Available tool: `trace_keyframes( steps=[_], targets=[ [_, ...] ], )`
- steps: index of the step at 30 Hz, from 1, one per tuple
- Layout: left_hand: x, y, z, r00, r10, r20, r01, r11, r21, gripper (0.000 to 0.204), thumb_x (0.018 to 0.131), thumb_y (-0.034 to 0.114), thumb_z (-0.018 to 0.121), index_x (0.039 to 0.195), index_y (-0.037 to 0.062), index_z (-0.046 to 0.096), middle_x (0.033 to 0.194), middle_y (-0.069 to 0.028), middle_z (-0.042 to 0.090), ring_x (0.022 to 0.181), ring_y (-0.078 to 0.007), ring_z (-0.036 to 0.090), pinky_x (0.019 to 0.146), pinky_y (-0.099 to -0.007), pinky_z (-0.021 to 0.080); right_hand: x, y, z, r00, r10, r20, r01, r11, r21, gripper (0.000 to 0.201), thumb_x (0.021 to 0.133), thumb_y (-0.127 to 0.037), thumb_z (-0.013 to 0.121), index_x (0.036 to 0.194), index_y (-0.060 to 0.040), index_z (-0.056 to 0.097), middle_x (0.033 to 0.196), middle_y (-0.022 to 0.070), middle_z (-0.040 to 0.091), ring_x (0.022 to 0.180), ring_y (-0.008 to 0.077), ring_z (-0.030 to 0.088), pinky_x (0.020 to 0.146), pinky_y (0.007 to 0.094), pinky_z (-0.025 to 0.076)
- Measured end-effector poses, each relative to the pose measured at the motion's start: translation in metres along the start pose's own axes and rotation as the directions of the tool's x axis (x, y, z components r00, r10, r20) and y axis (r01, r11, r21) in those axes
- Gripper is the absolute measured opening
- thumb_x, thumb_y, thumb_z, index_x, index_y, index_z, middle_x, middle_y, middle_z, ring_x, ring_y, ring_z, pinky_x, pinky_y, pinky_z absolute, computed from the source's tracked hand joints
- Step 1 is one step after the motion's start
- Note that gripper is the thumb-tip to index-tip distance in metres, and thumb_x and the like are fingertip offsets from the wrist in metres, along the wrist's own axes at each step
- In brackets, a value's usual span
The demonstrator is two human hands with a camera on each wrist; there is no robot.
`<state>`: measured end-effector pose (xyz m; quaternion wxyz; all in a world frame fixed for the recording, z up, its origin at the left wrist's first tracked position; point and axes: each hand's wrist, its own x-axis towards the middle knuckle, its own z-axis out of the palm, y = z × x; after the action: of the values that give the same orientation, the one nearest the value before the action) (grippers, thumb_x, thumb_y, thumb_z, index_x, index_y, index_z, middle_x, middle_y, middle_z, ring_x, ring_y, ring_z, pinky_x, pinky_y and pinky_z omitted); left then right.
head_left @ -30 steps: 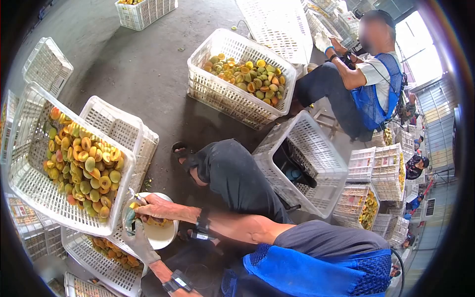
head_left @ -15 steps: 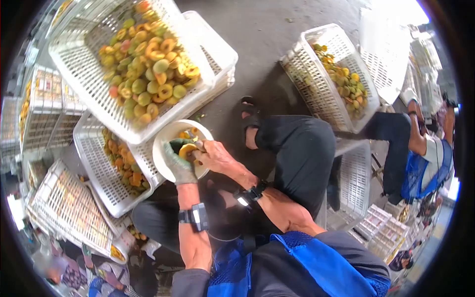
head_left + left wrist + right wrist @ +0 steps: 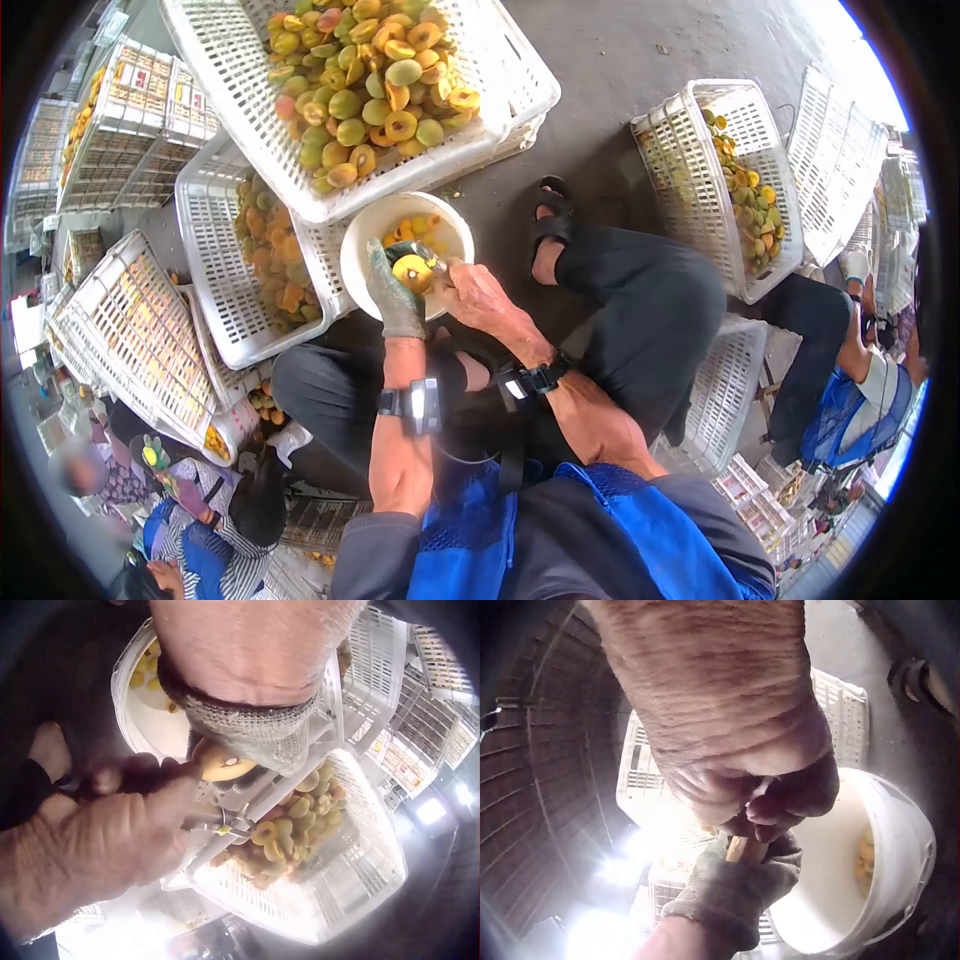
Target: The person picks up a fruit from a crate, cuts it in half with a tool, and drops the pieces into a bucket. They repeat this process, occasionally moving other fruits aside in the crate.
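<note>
My left hand (image 3: 397, 300), in a grey-green work glove, holds a yellow peach half (image 3: 412, 272) over a white bucket (image 3: 352, 262). Its cut face is turned up, and a pale spot shows at its centre in the left wrist view. Bare-skinned, my right hand (image 3: 490, 303) grips a small metal tool (image 3: 217, 821) with a narrow tip, close beside the fruit. Most of the tool's handle is hidden in the fist. Pieces of yellow fruit (image 3: 425, 228) lie in the bucket.
A white crate (image 3: 235, 100) of halved peaches stands just beyond the bucket, with another crate (image 3: 205, 200) of fruit to its left. To the right are a fruit crate (image 3: 665, 170) and a seated person in a blue vest (image 3: 850, 410). Several people sit lower left.
The head view has swung, so the crates and bucket sit further right. The hands have drawn together over the bucket, and the peach half now shows its cut face between them.
</note>
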<state>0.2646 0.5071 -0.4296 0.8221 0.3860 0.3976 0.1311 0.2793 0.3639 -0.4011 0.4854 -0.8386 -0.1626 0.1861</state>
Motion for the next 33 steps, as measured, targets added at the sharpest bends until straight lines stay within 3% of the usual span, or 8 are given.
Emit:
trace_keyframes(
  steps=[8,12,18,21,24,27,29,33],
  targets=[
    [0.006,0.010,-0.008,0.998,-0.006,0.067,-0.014,0.957,0.290,0.053,0.102,0.045,0.057,0.077,0.0003,0.068,0.070,-0.0135,0.069,0.054,-0.0208,0.065,0.052,-0.0305,0.054,-0.020,0.011,0.036,0.981,0.086,0.176,-0.041,0.969,-0.244,0.021,0.087,-0.013,0.059,0.089,0.0076,0.059,0.076,0.0301,0.066,0.077,0.0439,0.070,0.067,0.0512,0.054],
    [0.011,0.029,-0.009,0.974,-0.137,0.181,0.051,0.909,0.413,0.052,0.100,0.045,0.061,0.074,0.0006,0.068,0.070,-0.0131,0.070,0.052,-0.0199,0.064,0.049,-0.0295,0.053,-0.013,-0.014,0.018,0.873,0.253,0.416,-0.406,0.850,0.335,0.027,0.085,-0.016,0.061,0.080,0.0104,0.064,0.071,0.0240,0.064,0.068,0.0229,0.064,0.061,0.0426,0.048],
    [0.017,0.027,-0.016,0.981,-0.050,0.185,-0.002,0.963,0.269,0.054,0.105,0.042,0.045,0.099,-0.0059,0.070,0.086,-0.0159,0.073,0.073,-0.0236,0.070,0.070,-0.0321,0.058,-0.008,0.001,0.044,0.956,0.153,0.250,-0.225,0.930,0.292,0.025,0.086,-0.013,0.058,0.083,0.0120,0.062,0.066,0.0233,0.062,0.065,0.0275,0.062,0.061,0.0445,0.047],
    [0.011,0.016,-0.020,0.989,0.088,0.122,-0.115,0.965,0.236,0.054,0.106,0.042,0.043,0.102,-0.0056,0.069,0.087,-0.0160,0.073,0.073,-0.0236,0.070,0.070,-0.0327,0.058,-0.009,0.020,0.057,0.979,0.073,0.190,-0.124,0.953,0.276,0.022,0.086,-0.011,0.059,0.087,0.0117,0.061,0.068,0.0267,0.062,0.064,0.0346,0.063,0.061,0.0472,0.048],
    [0.014,0.024,-0.015,0.989,-0.040,0.140,-0.014,0.932,0.363,0.049,0.102,0.041,0.057,0.081,-0.0008,0.070,0.071,-0.0110,0.070,0.057,-0.0184,0.066,0.054,-0.0288,0.055,-0.017,0.019,0.064,0.999,-0.015,0.048,0.013,0.999,0.045,0.022,0.084,-0.011,0.062,0.084,0.0113,0.060,0.070,0.0310,0.061,0.066,0.0421,0.065,0.062,0.0491,0.048],
    [0.017,0.037,-0.009,0.963,-0.162,0.215,0.007,0.814,0.581,0.047,0.100,0.040,0.063,0.076,0.0010,0.071,0.062,-0.0095,0.067,0.049,-0.0171,0.063,0.044,-0.0283,0.050,-0.024,0.016,0.062,1.000,-0.005,0.010,0.006,0.995,-0.100,0.024,0.086,-0.013,0.063,0.079,0.0106,0.061,0.074,0.0329,0.062,0.072,0.0458,0.066,0.062,0.0489,0.049],
    [0.022,0.037,-0.012,0.949,-0.173,0.265,-0.035,0.775,0.631,0.046,0.100,0.040,0.063,0.077,0.0005,0.071,0.063,-0.0099,0.067,0.051,-0.0175,0.064,0.041,-0.0286,0.048,-0.017,0.013,0.059,0.989,0.040,0.140,-0.050,0.996,0.071,0.026,0.086,-0.013,0.063,0.076,0.0112,0.060,0.070,0.0295,0.063,0.069,0.0411,0.067,0.061,0.0473,0.049],
    [0.007,0.043,-0.008,0.976,-0.136,0.172,0.063,0.925,0.374,0.045,0.099,0.040,0.063,0.081,-0.0003,0.071,0.067,-0.0110,0.068,0.051,-0.0185,0.064,0.042,-0.0296,0.050,-0.011,-0.001,0.051,0.948,0.191,0.254,-0.269,0.907,0.323,0.029,0.086,-0.013,0.061,0.076,0.0131,0.058,0.063,0.0196,0.061,0.063,0.0298,0.065,0.060,0.0454,0.049]
  ],
)
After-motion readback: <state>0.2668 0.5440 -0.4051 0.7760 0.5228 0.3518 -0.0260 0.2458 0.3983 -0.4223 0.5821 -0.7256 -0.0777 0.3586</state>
